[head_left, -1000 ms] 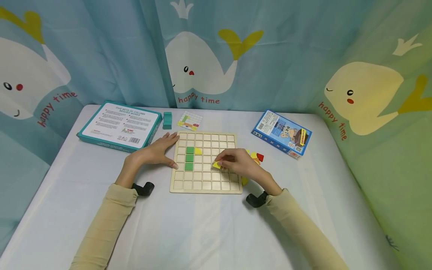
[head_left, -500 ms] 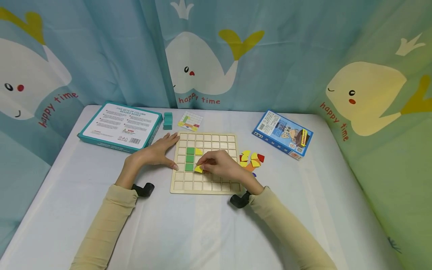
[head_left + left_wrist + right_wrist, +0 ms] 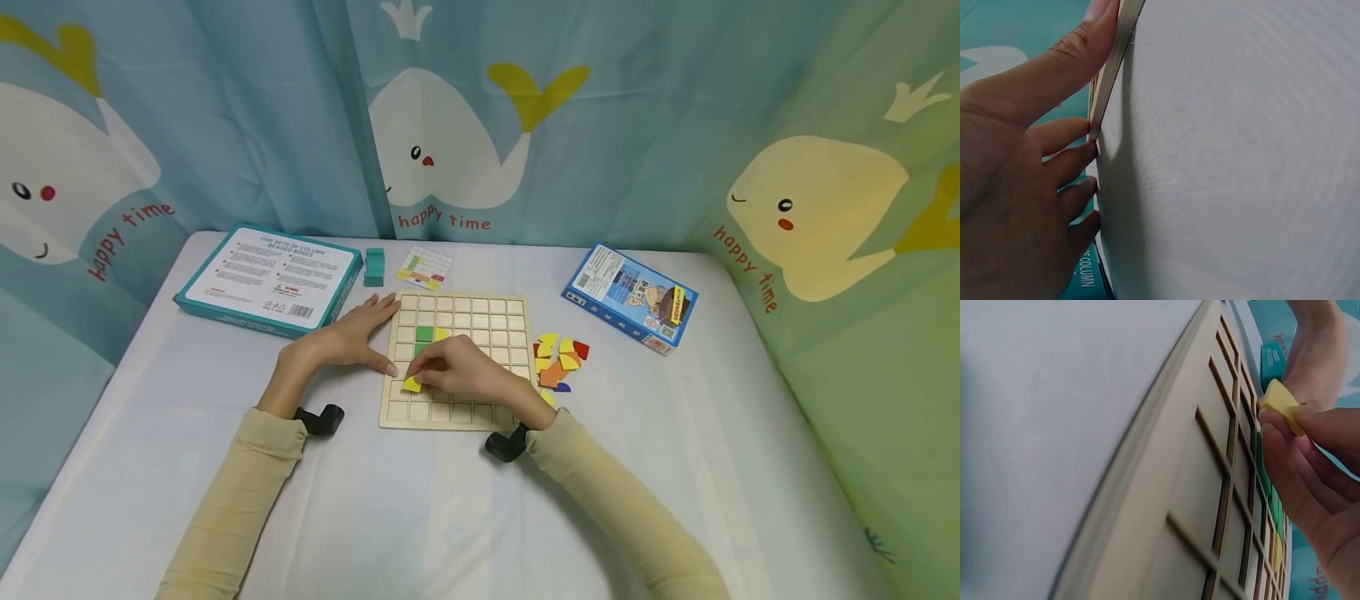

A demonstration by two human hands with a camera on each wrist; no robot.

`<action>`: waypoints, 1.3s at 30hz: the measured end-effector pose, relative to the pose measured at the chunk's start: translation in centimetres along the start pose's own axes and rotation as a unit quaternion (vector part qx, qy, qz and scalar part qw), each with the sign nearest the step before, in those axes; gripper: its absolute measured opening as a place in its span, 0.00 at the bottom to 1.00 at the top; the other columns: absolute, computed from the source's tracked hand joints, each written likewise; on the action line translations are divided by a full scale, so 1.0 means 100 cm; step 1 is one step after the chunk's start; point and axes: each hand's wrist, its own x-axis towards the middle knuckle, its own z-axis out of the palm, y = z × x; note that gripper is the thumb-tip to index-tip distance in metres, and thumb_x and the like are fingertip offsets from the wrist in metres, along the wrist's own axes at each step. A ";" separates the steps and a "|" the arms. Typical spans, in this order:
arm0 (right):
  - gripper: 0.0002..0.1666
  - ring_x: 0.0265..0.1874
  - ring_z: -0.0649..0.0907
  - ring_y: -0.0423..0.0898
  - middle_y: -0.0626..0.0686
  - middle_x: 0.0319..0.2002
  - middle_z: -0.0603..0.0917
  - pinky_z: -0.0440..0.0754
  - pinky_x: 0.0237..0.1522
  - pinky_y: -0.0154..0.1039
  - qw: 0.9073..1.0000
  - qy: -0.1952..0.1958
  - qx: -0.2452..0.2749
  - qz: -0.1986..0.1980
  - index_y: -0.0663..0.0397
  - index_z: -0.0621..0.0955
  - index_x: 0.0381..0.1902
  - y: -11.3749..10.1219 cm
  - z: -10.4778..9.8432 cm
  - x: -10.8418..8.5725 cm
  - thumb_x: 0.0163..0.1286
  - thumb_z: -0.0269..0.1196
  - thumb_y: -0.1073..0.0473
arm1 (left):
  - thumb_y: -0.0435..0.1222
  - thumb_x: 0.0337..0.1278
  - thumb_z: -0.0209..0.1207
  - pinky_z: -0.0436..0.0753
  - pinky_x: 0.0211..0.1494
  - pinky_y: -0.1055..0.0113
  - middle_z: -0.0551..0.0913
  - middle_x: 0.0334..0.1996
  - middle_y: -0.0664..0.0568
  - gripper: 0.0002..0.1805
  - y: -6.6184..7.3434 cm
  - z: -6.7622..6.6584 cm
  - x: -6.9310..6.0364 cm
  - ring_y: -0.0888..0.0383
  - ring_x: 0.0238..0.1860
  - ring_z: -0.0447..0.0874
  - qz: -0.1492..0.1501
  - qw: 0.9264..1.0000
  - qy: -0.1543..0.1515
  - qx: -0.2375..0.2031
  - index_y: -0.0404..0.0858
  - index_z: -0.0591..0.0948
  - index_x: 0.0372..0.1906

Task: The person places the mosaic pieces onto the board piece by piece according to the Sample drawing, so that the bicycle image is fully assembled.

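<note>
A wooden grid board [image 3: 480,420] lies on the table. My left hand [image 3: 341,342] rests at its left edge, fingers spread, with the thumb on the rim; the left wrist view shows this hand [image 3: 1035,156] against the board's side [image 3: 1110,81]. My right hand [image 3: 468,369] pinches a yellow piece [image 3: 412,384] over the board's lower left cells. In the right wrist view the yellow piece [image 3: 1280,406] is between thumb and fingertips. Green squares [image 3: 424,333] sit in a column, partly hidden by my right hand, and another yellow piece [image 3: 442,333] lies beside the top one.
Loose yellow, red, orange and blue pieces [image 3: 555,373] lie right of the board. A pattern card [image 3: 424,267] and a teal block [image 3: 374,267] are behind it. A teal-edged box [image 3: 273,279] stands back left, a blue box [image 3: 632,297] back right.
My right hand has moved left across the board with the yellow piece, from the middle cells to the lower left ones. My left hand has stayed at the edge.
</note>
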 end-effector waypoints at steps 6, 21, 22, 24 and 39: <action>0.06 0.33 0.81 0.36 0.50 0.38 0.91 0.80 0.38 0.26 1.000 -0.010 -0.018 -0.010 0.58 0.89 0.42 -0.002 0.004 0.008 0.71 0.66 0.67 | 0.48 0.51 0.77 0.41 0.83 0.37 0.42 0.85 0.44 0.64 0.001 -0.001 0.002 0.39 0.84 0.31 0.009 1.000 0.001 -0.001 0.36 0.48 0.83; 0.06 0.35 0.83 0.37 0.52 0.38 0.91 0.81 0.37 0.26 0.994 -0.024 -0.090 -0.049 0.59 0.91 0.41 -0.007 0.008 0.016 0.71 0.67 0.66 | 0.47 0.51 0.76 0.41 0.83 0.37 0.41 0.85 0.44 0.63 0.004 -0.003 0.001 0.39 0.84 0.31 0.013 1.000 0.001 0.000 0.35 0.48 0.83; 0.07 0.36 0.83 0.38 0.52 0.38 0.90 0.81 0.38 0.26 0.993 -0.022 -0.100 -0.055 0.59 0.91 0.41 -0.007 0.008 0.016 0.71 0.67 0.66 | 0.46 0.52 0.76 0.41 0.83 0.38 0.41 0.85 0.44 0.63 0.004 -0.003 0.001 0.39 0.84 0.31 0.013 1.000 0.000 0.000 0.35 0.48 0.83; 0.07 0.38 0.84 0.41 0.53 0.39 0.90 0.81 0.40 0.26 0.991 -0.019 -0.116 -0.063 0.59 0.91 0.41 -0.007 0.009 0.017 0.70 0.67 0.67 | 0.46 0.52 0.76 0.41 0.83 0.38 0.42 0.85 0.43 0.63 0.004 -0.002 0.002 0.39 0.84 0.31 0.014 1.000 0.000 0.000 0.35 0.48 0.83; 0.09 0.39 0.82 0.40 0.51 0.45 0.89 0.81 0.41 0.29 0.994 0.010 -0.101 -0.032 0.57 0.89 0.46 -0.007 0.007 0.007 0.70 0.67 0.66 | 0.45 0.53 0.76 0.43 0.83 0.37 0.43 0.84 0.42 0.61 0.005 0.000 0.001 0.38 0.84 0.33 0.020 1.000 0.005 0.008 0.34 0.49 0.83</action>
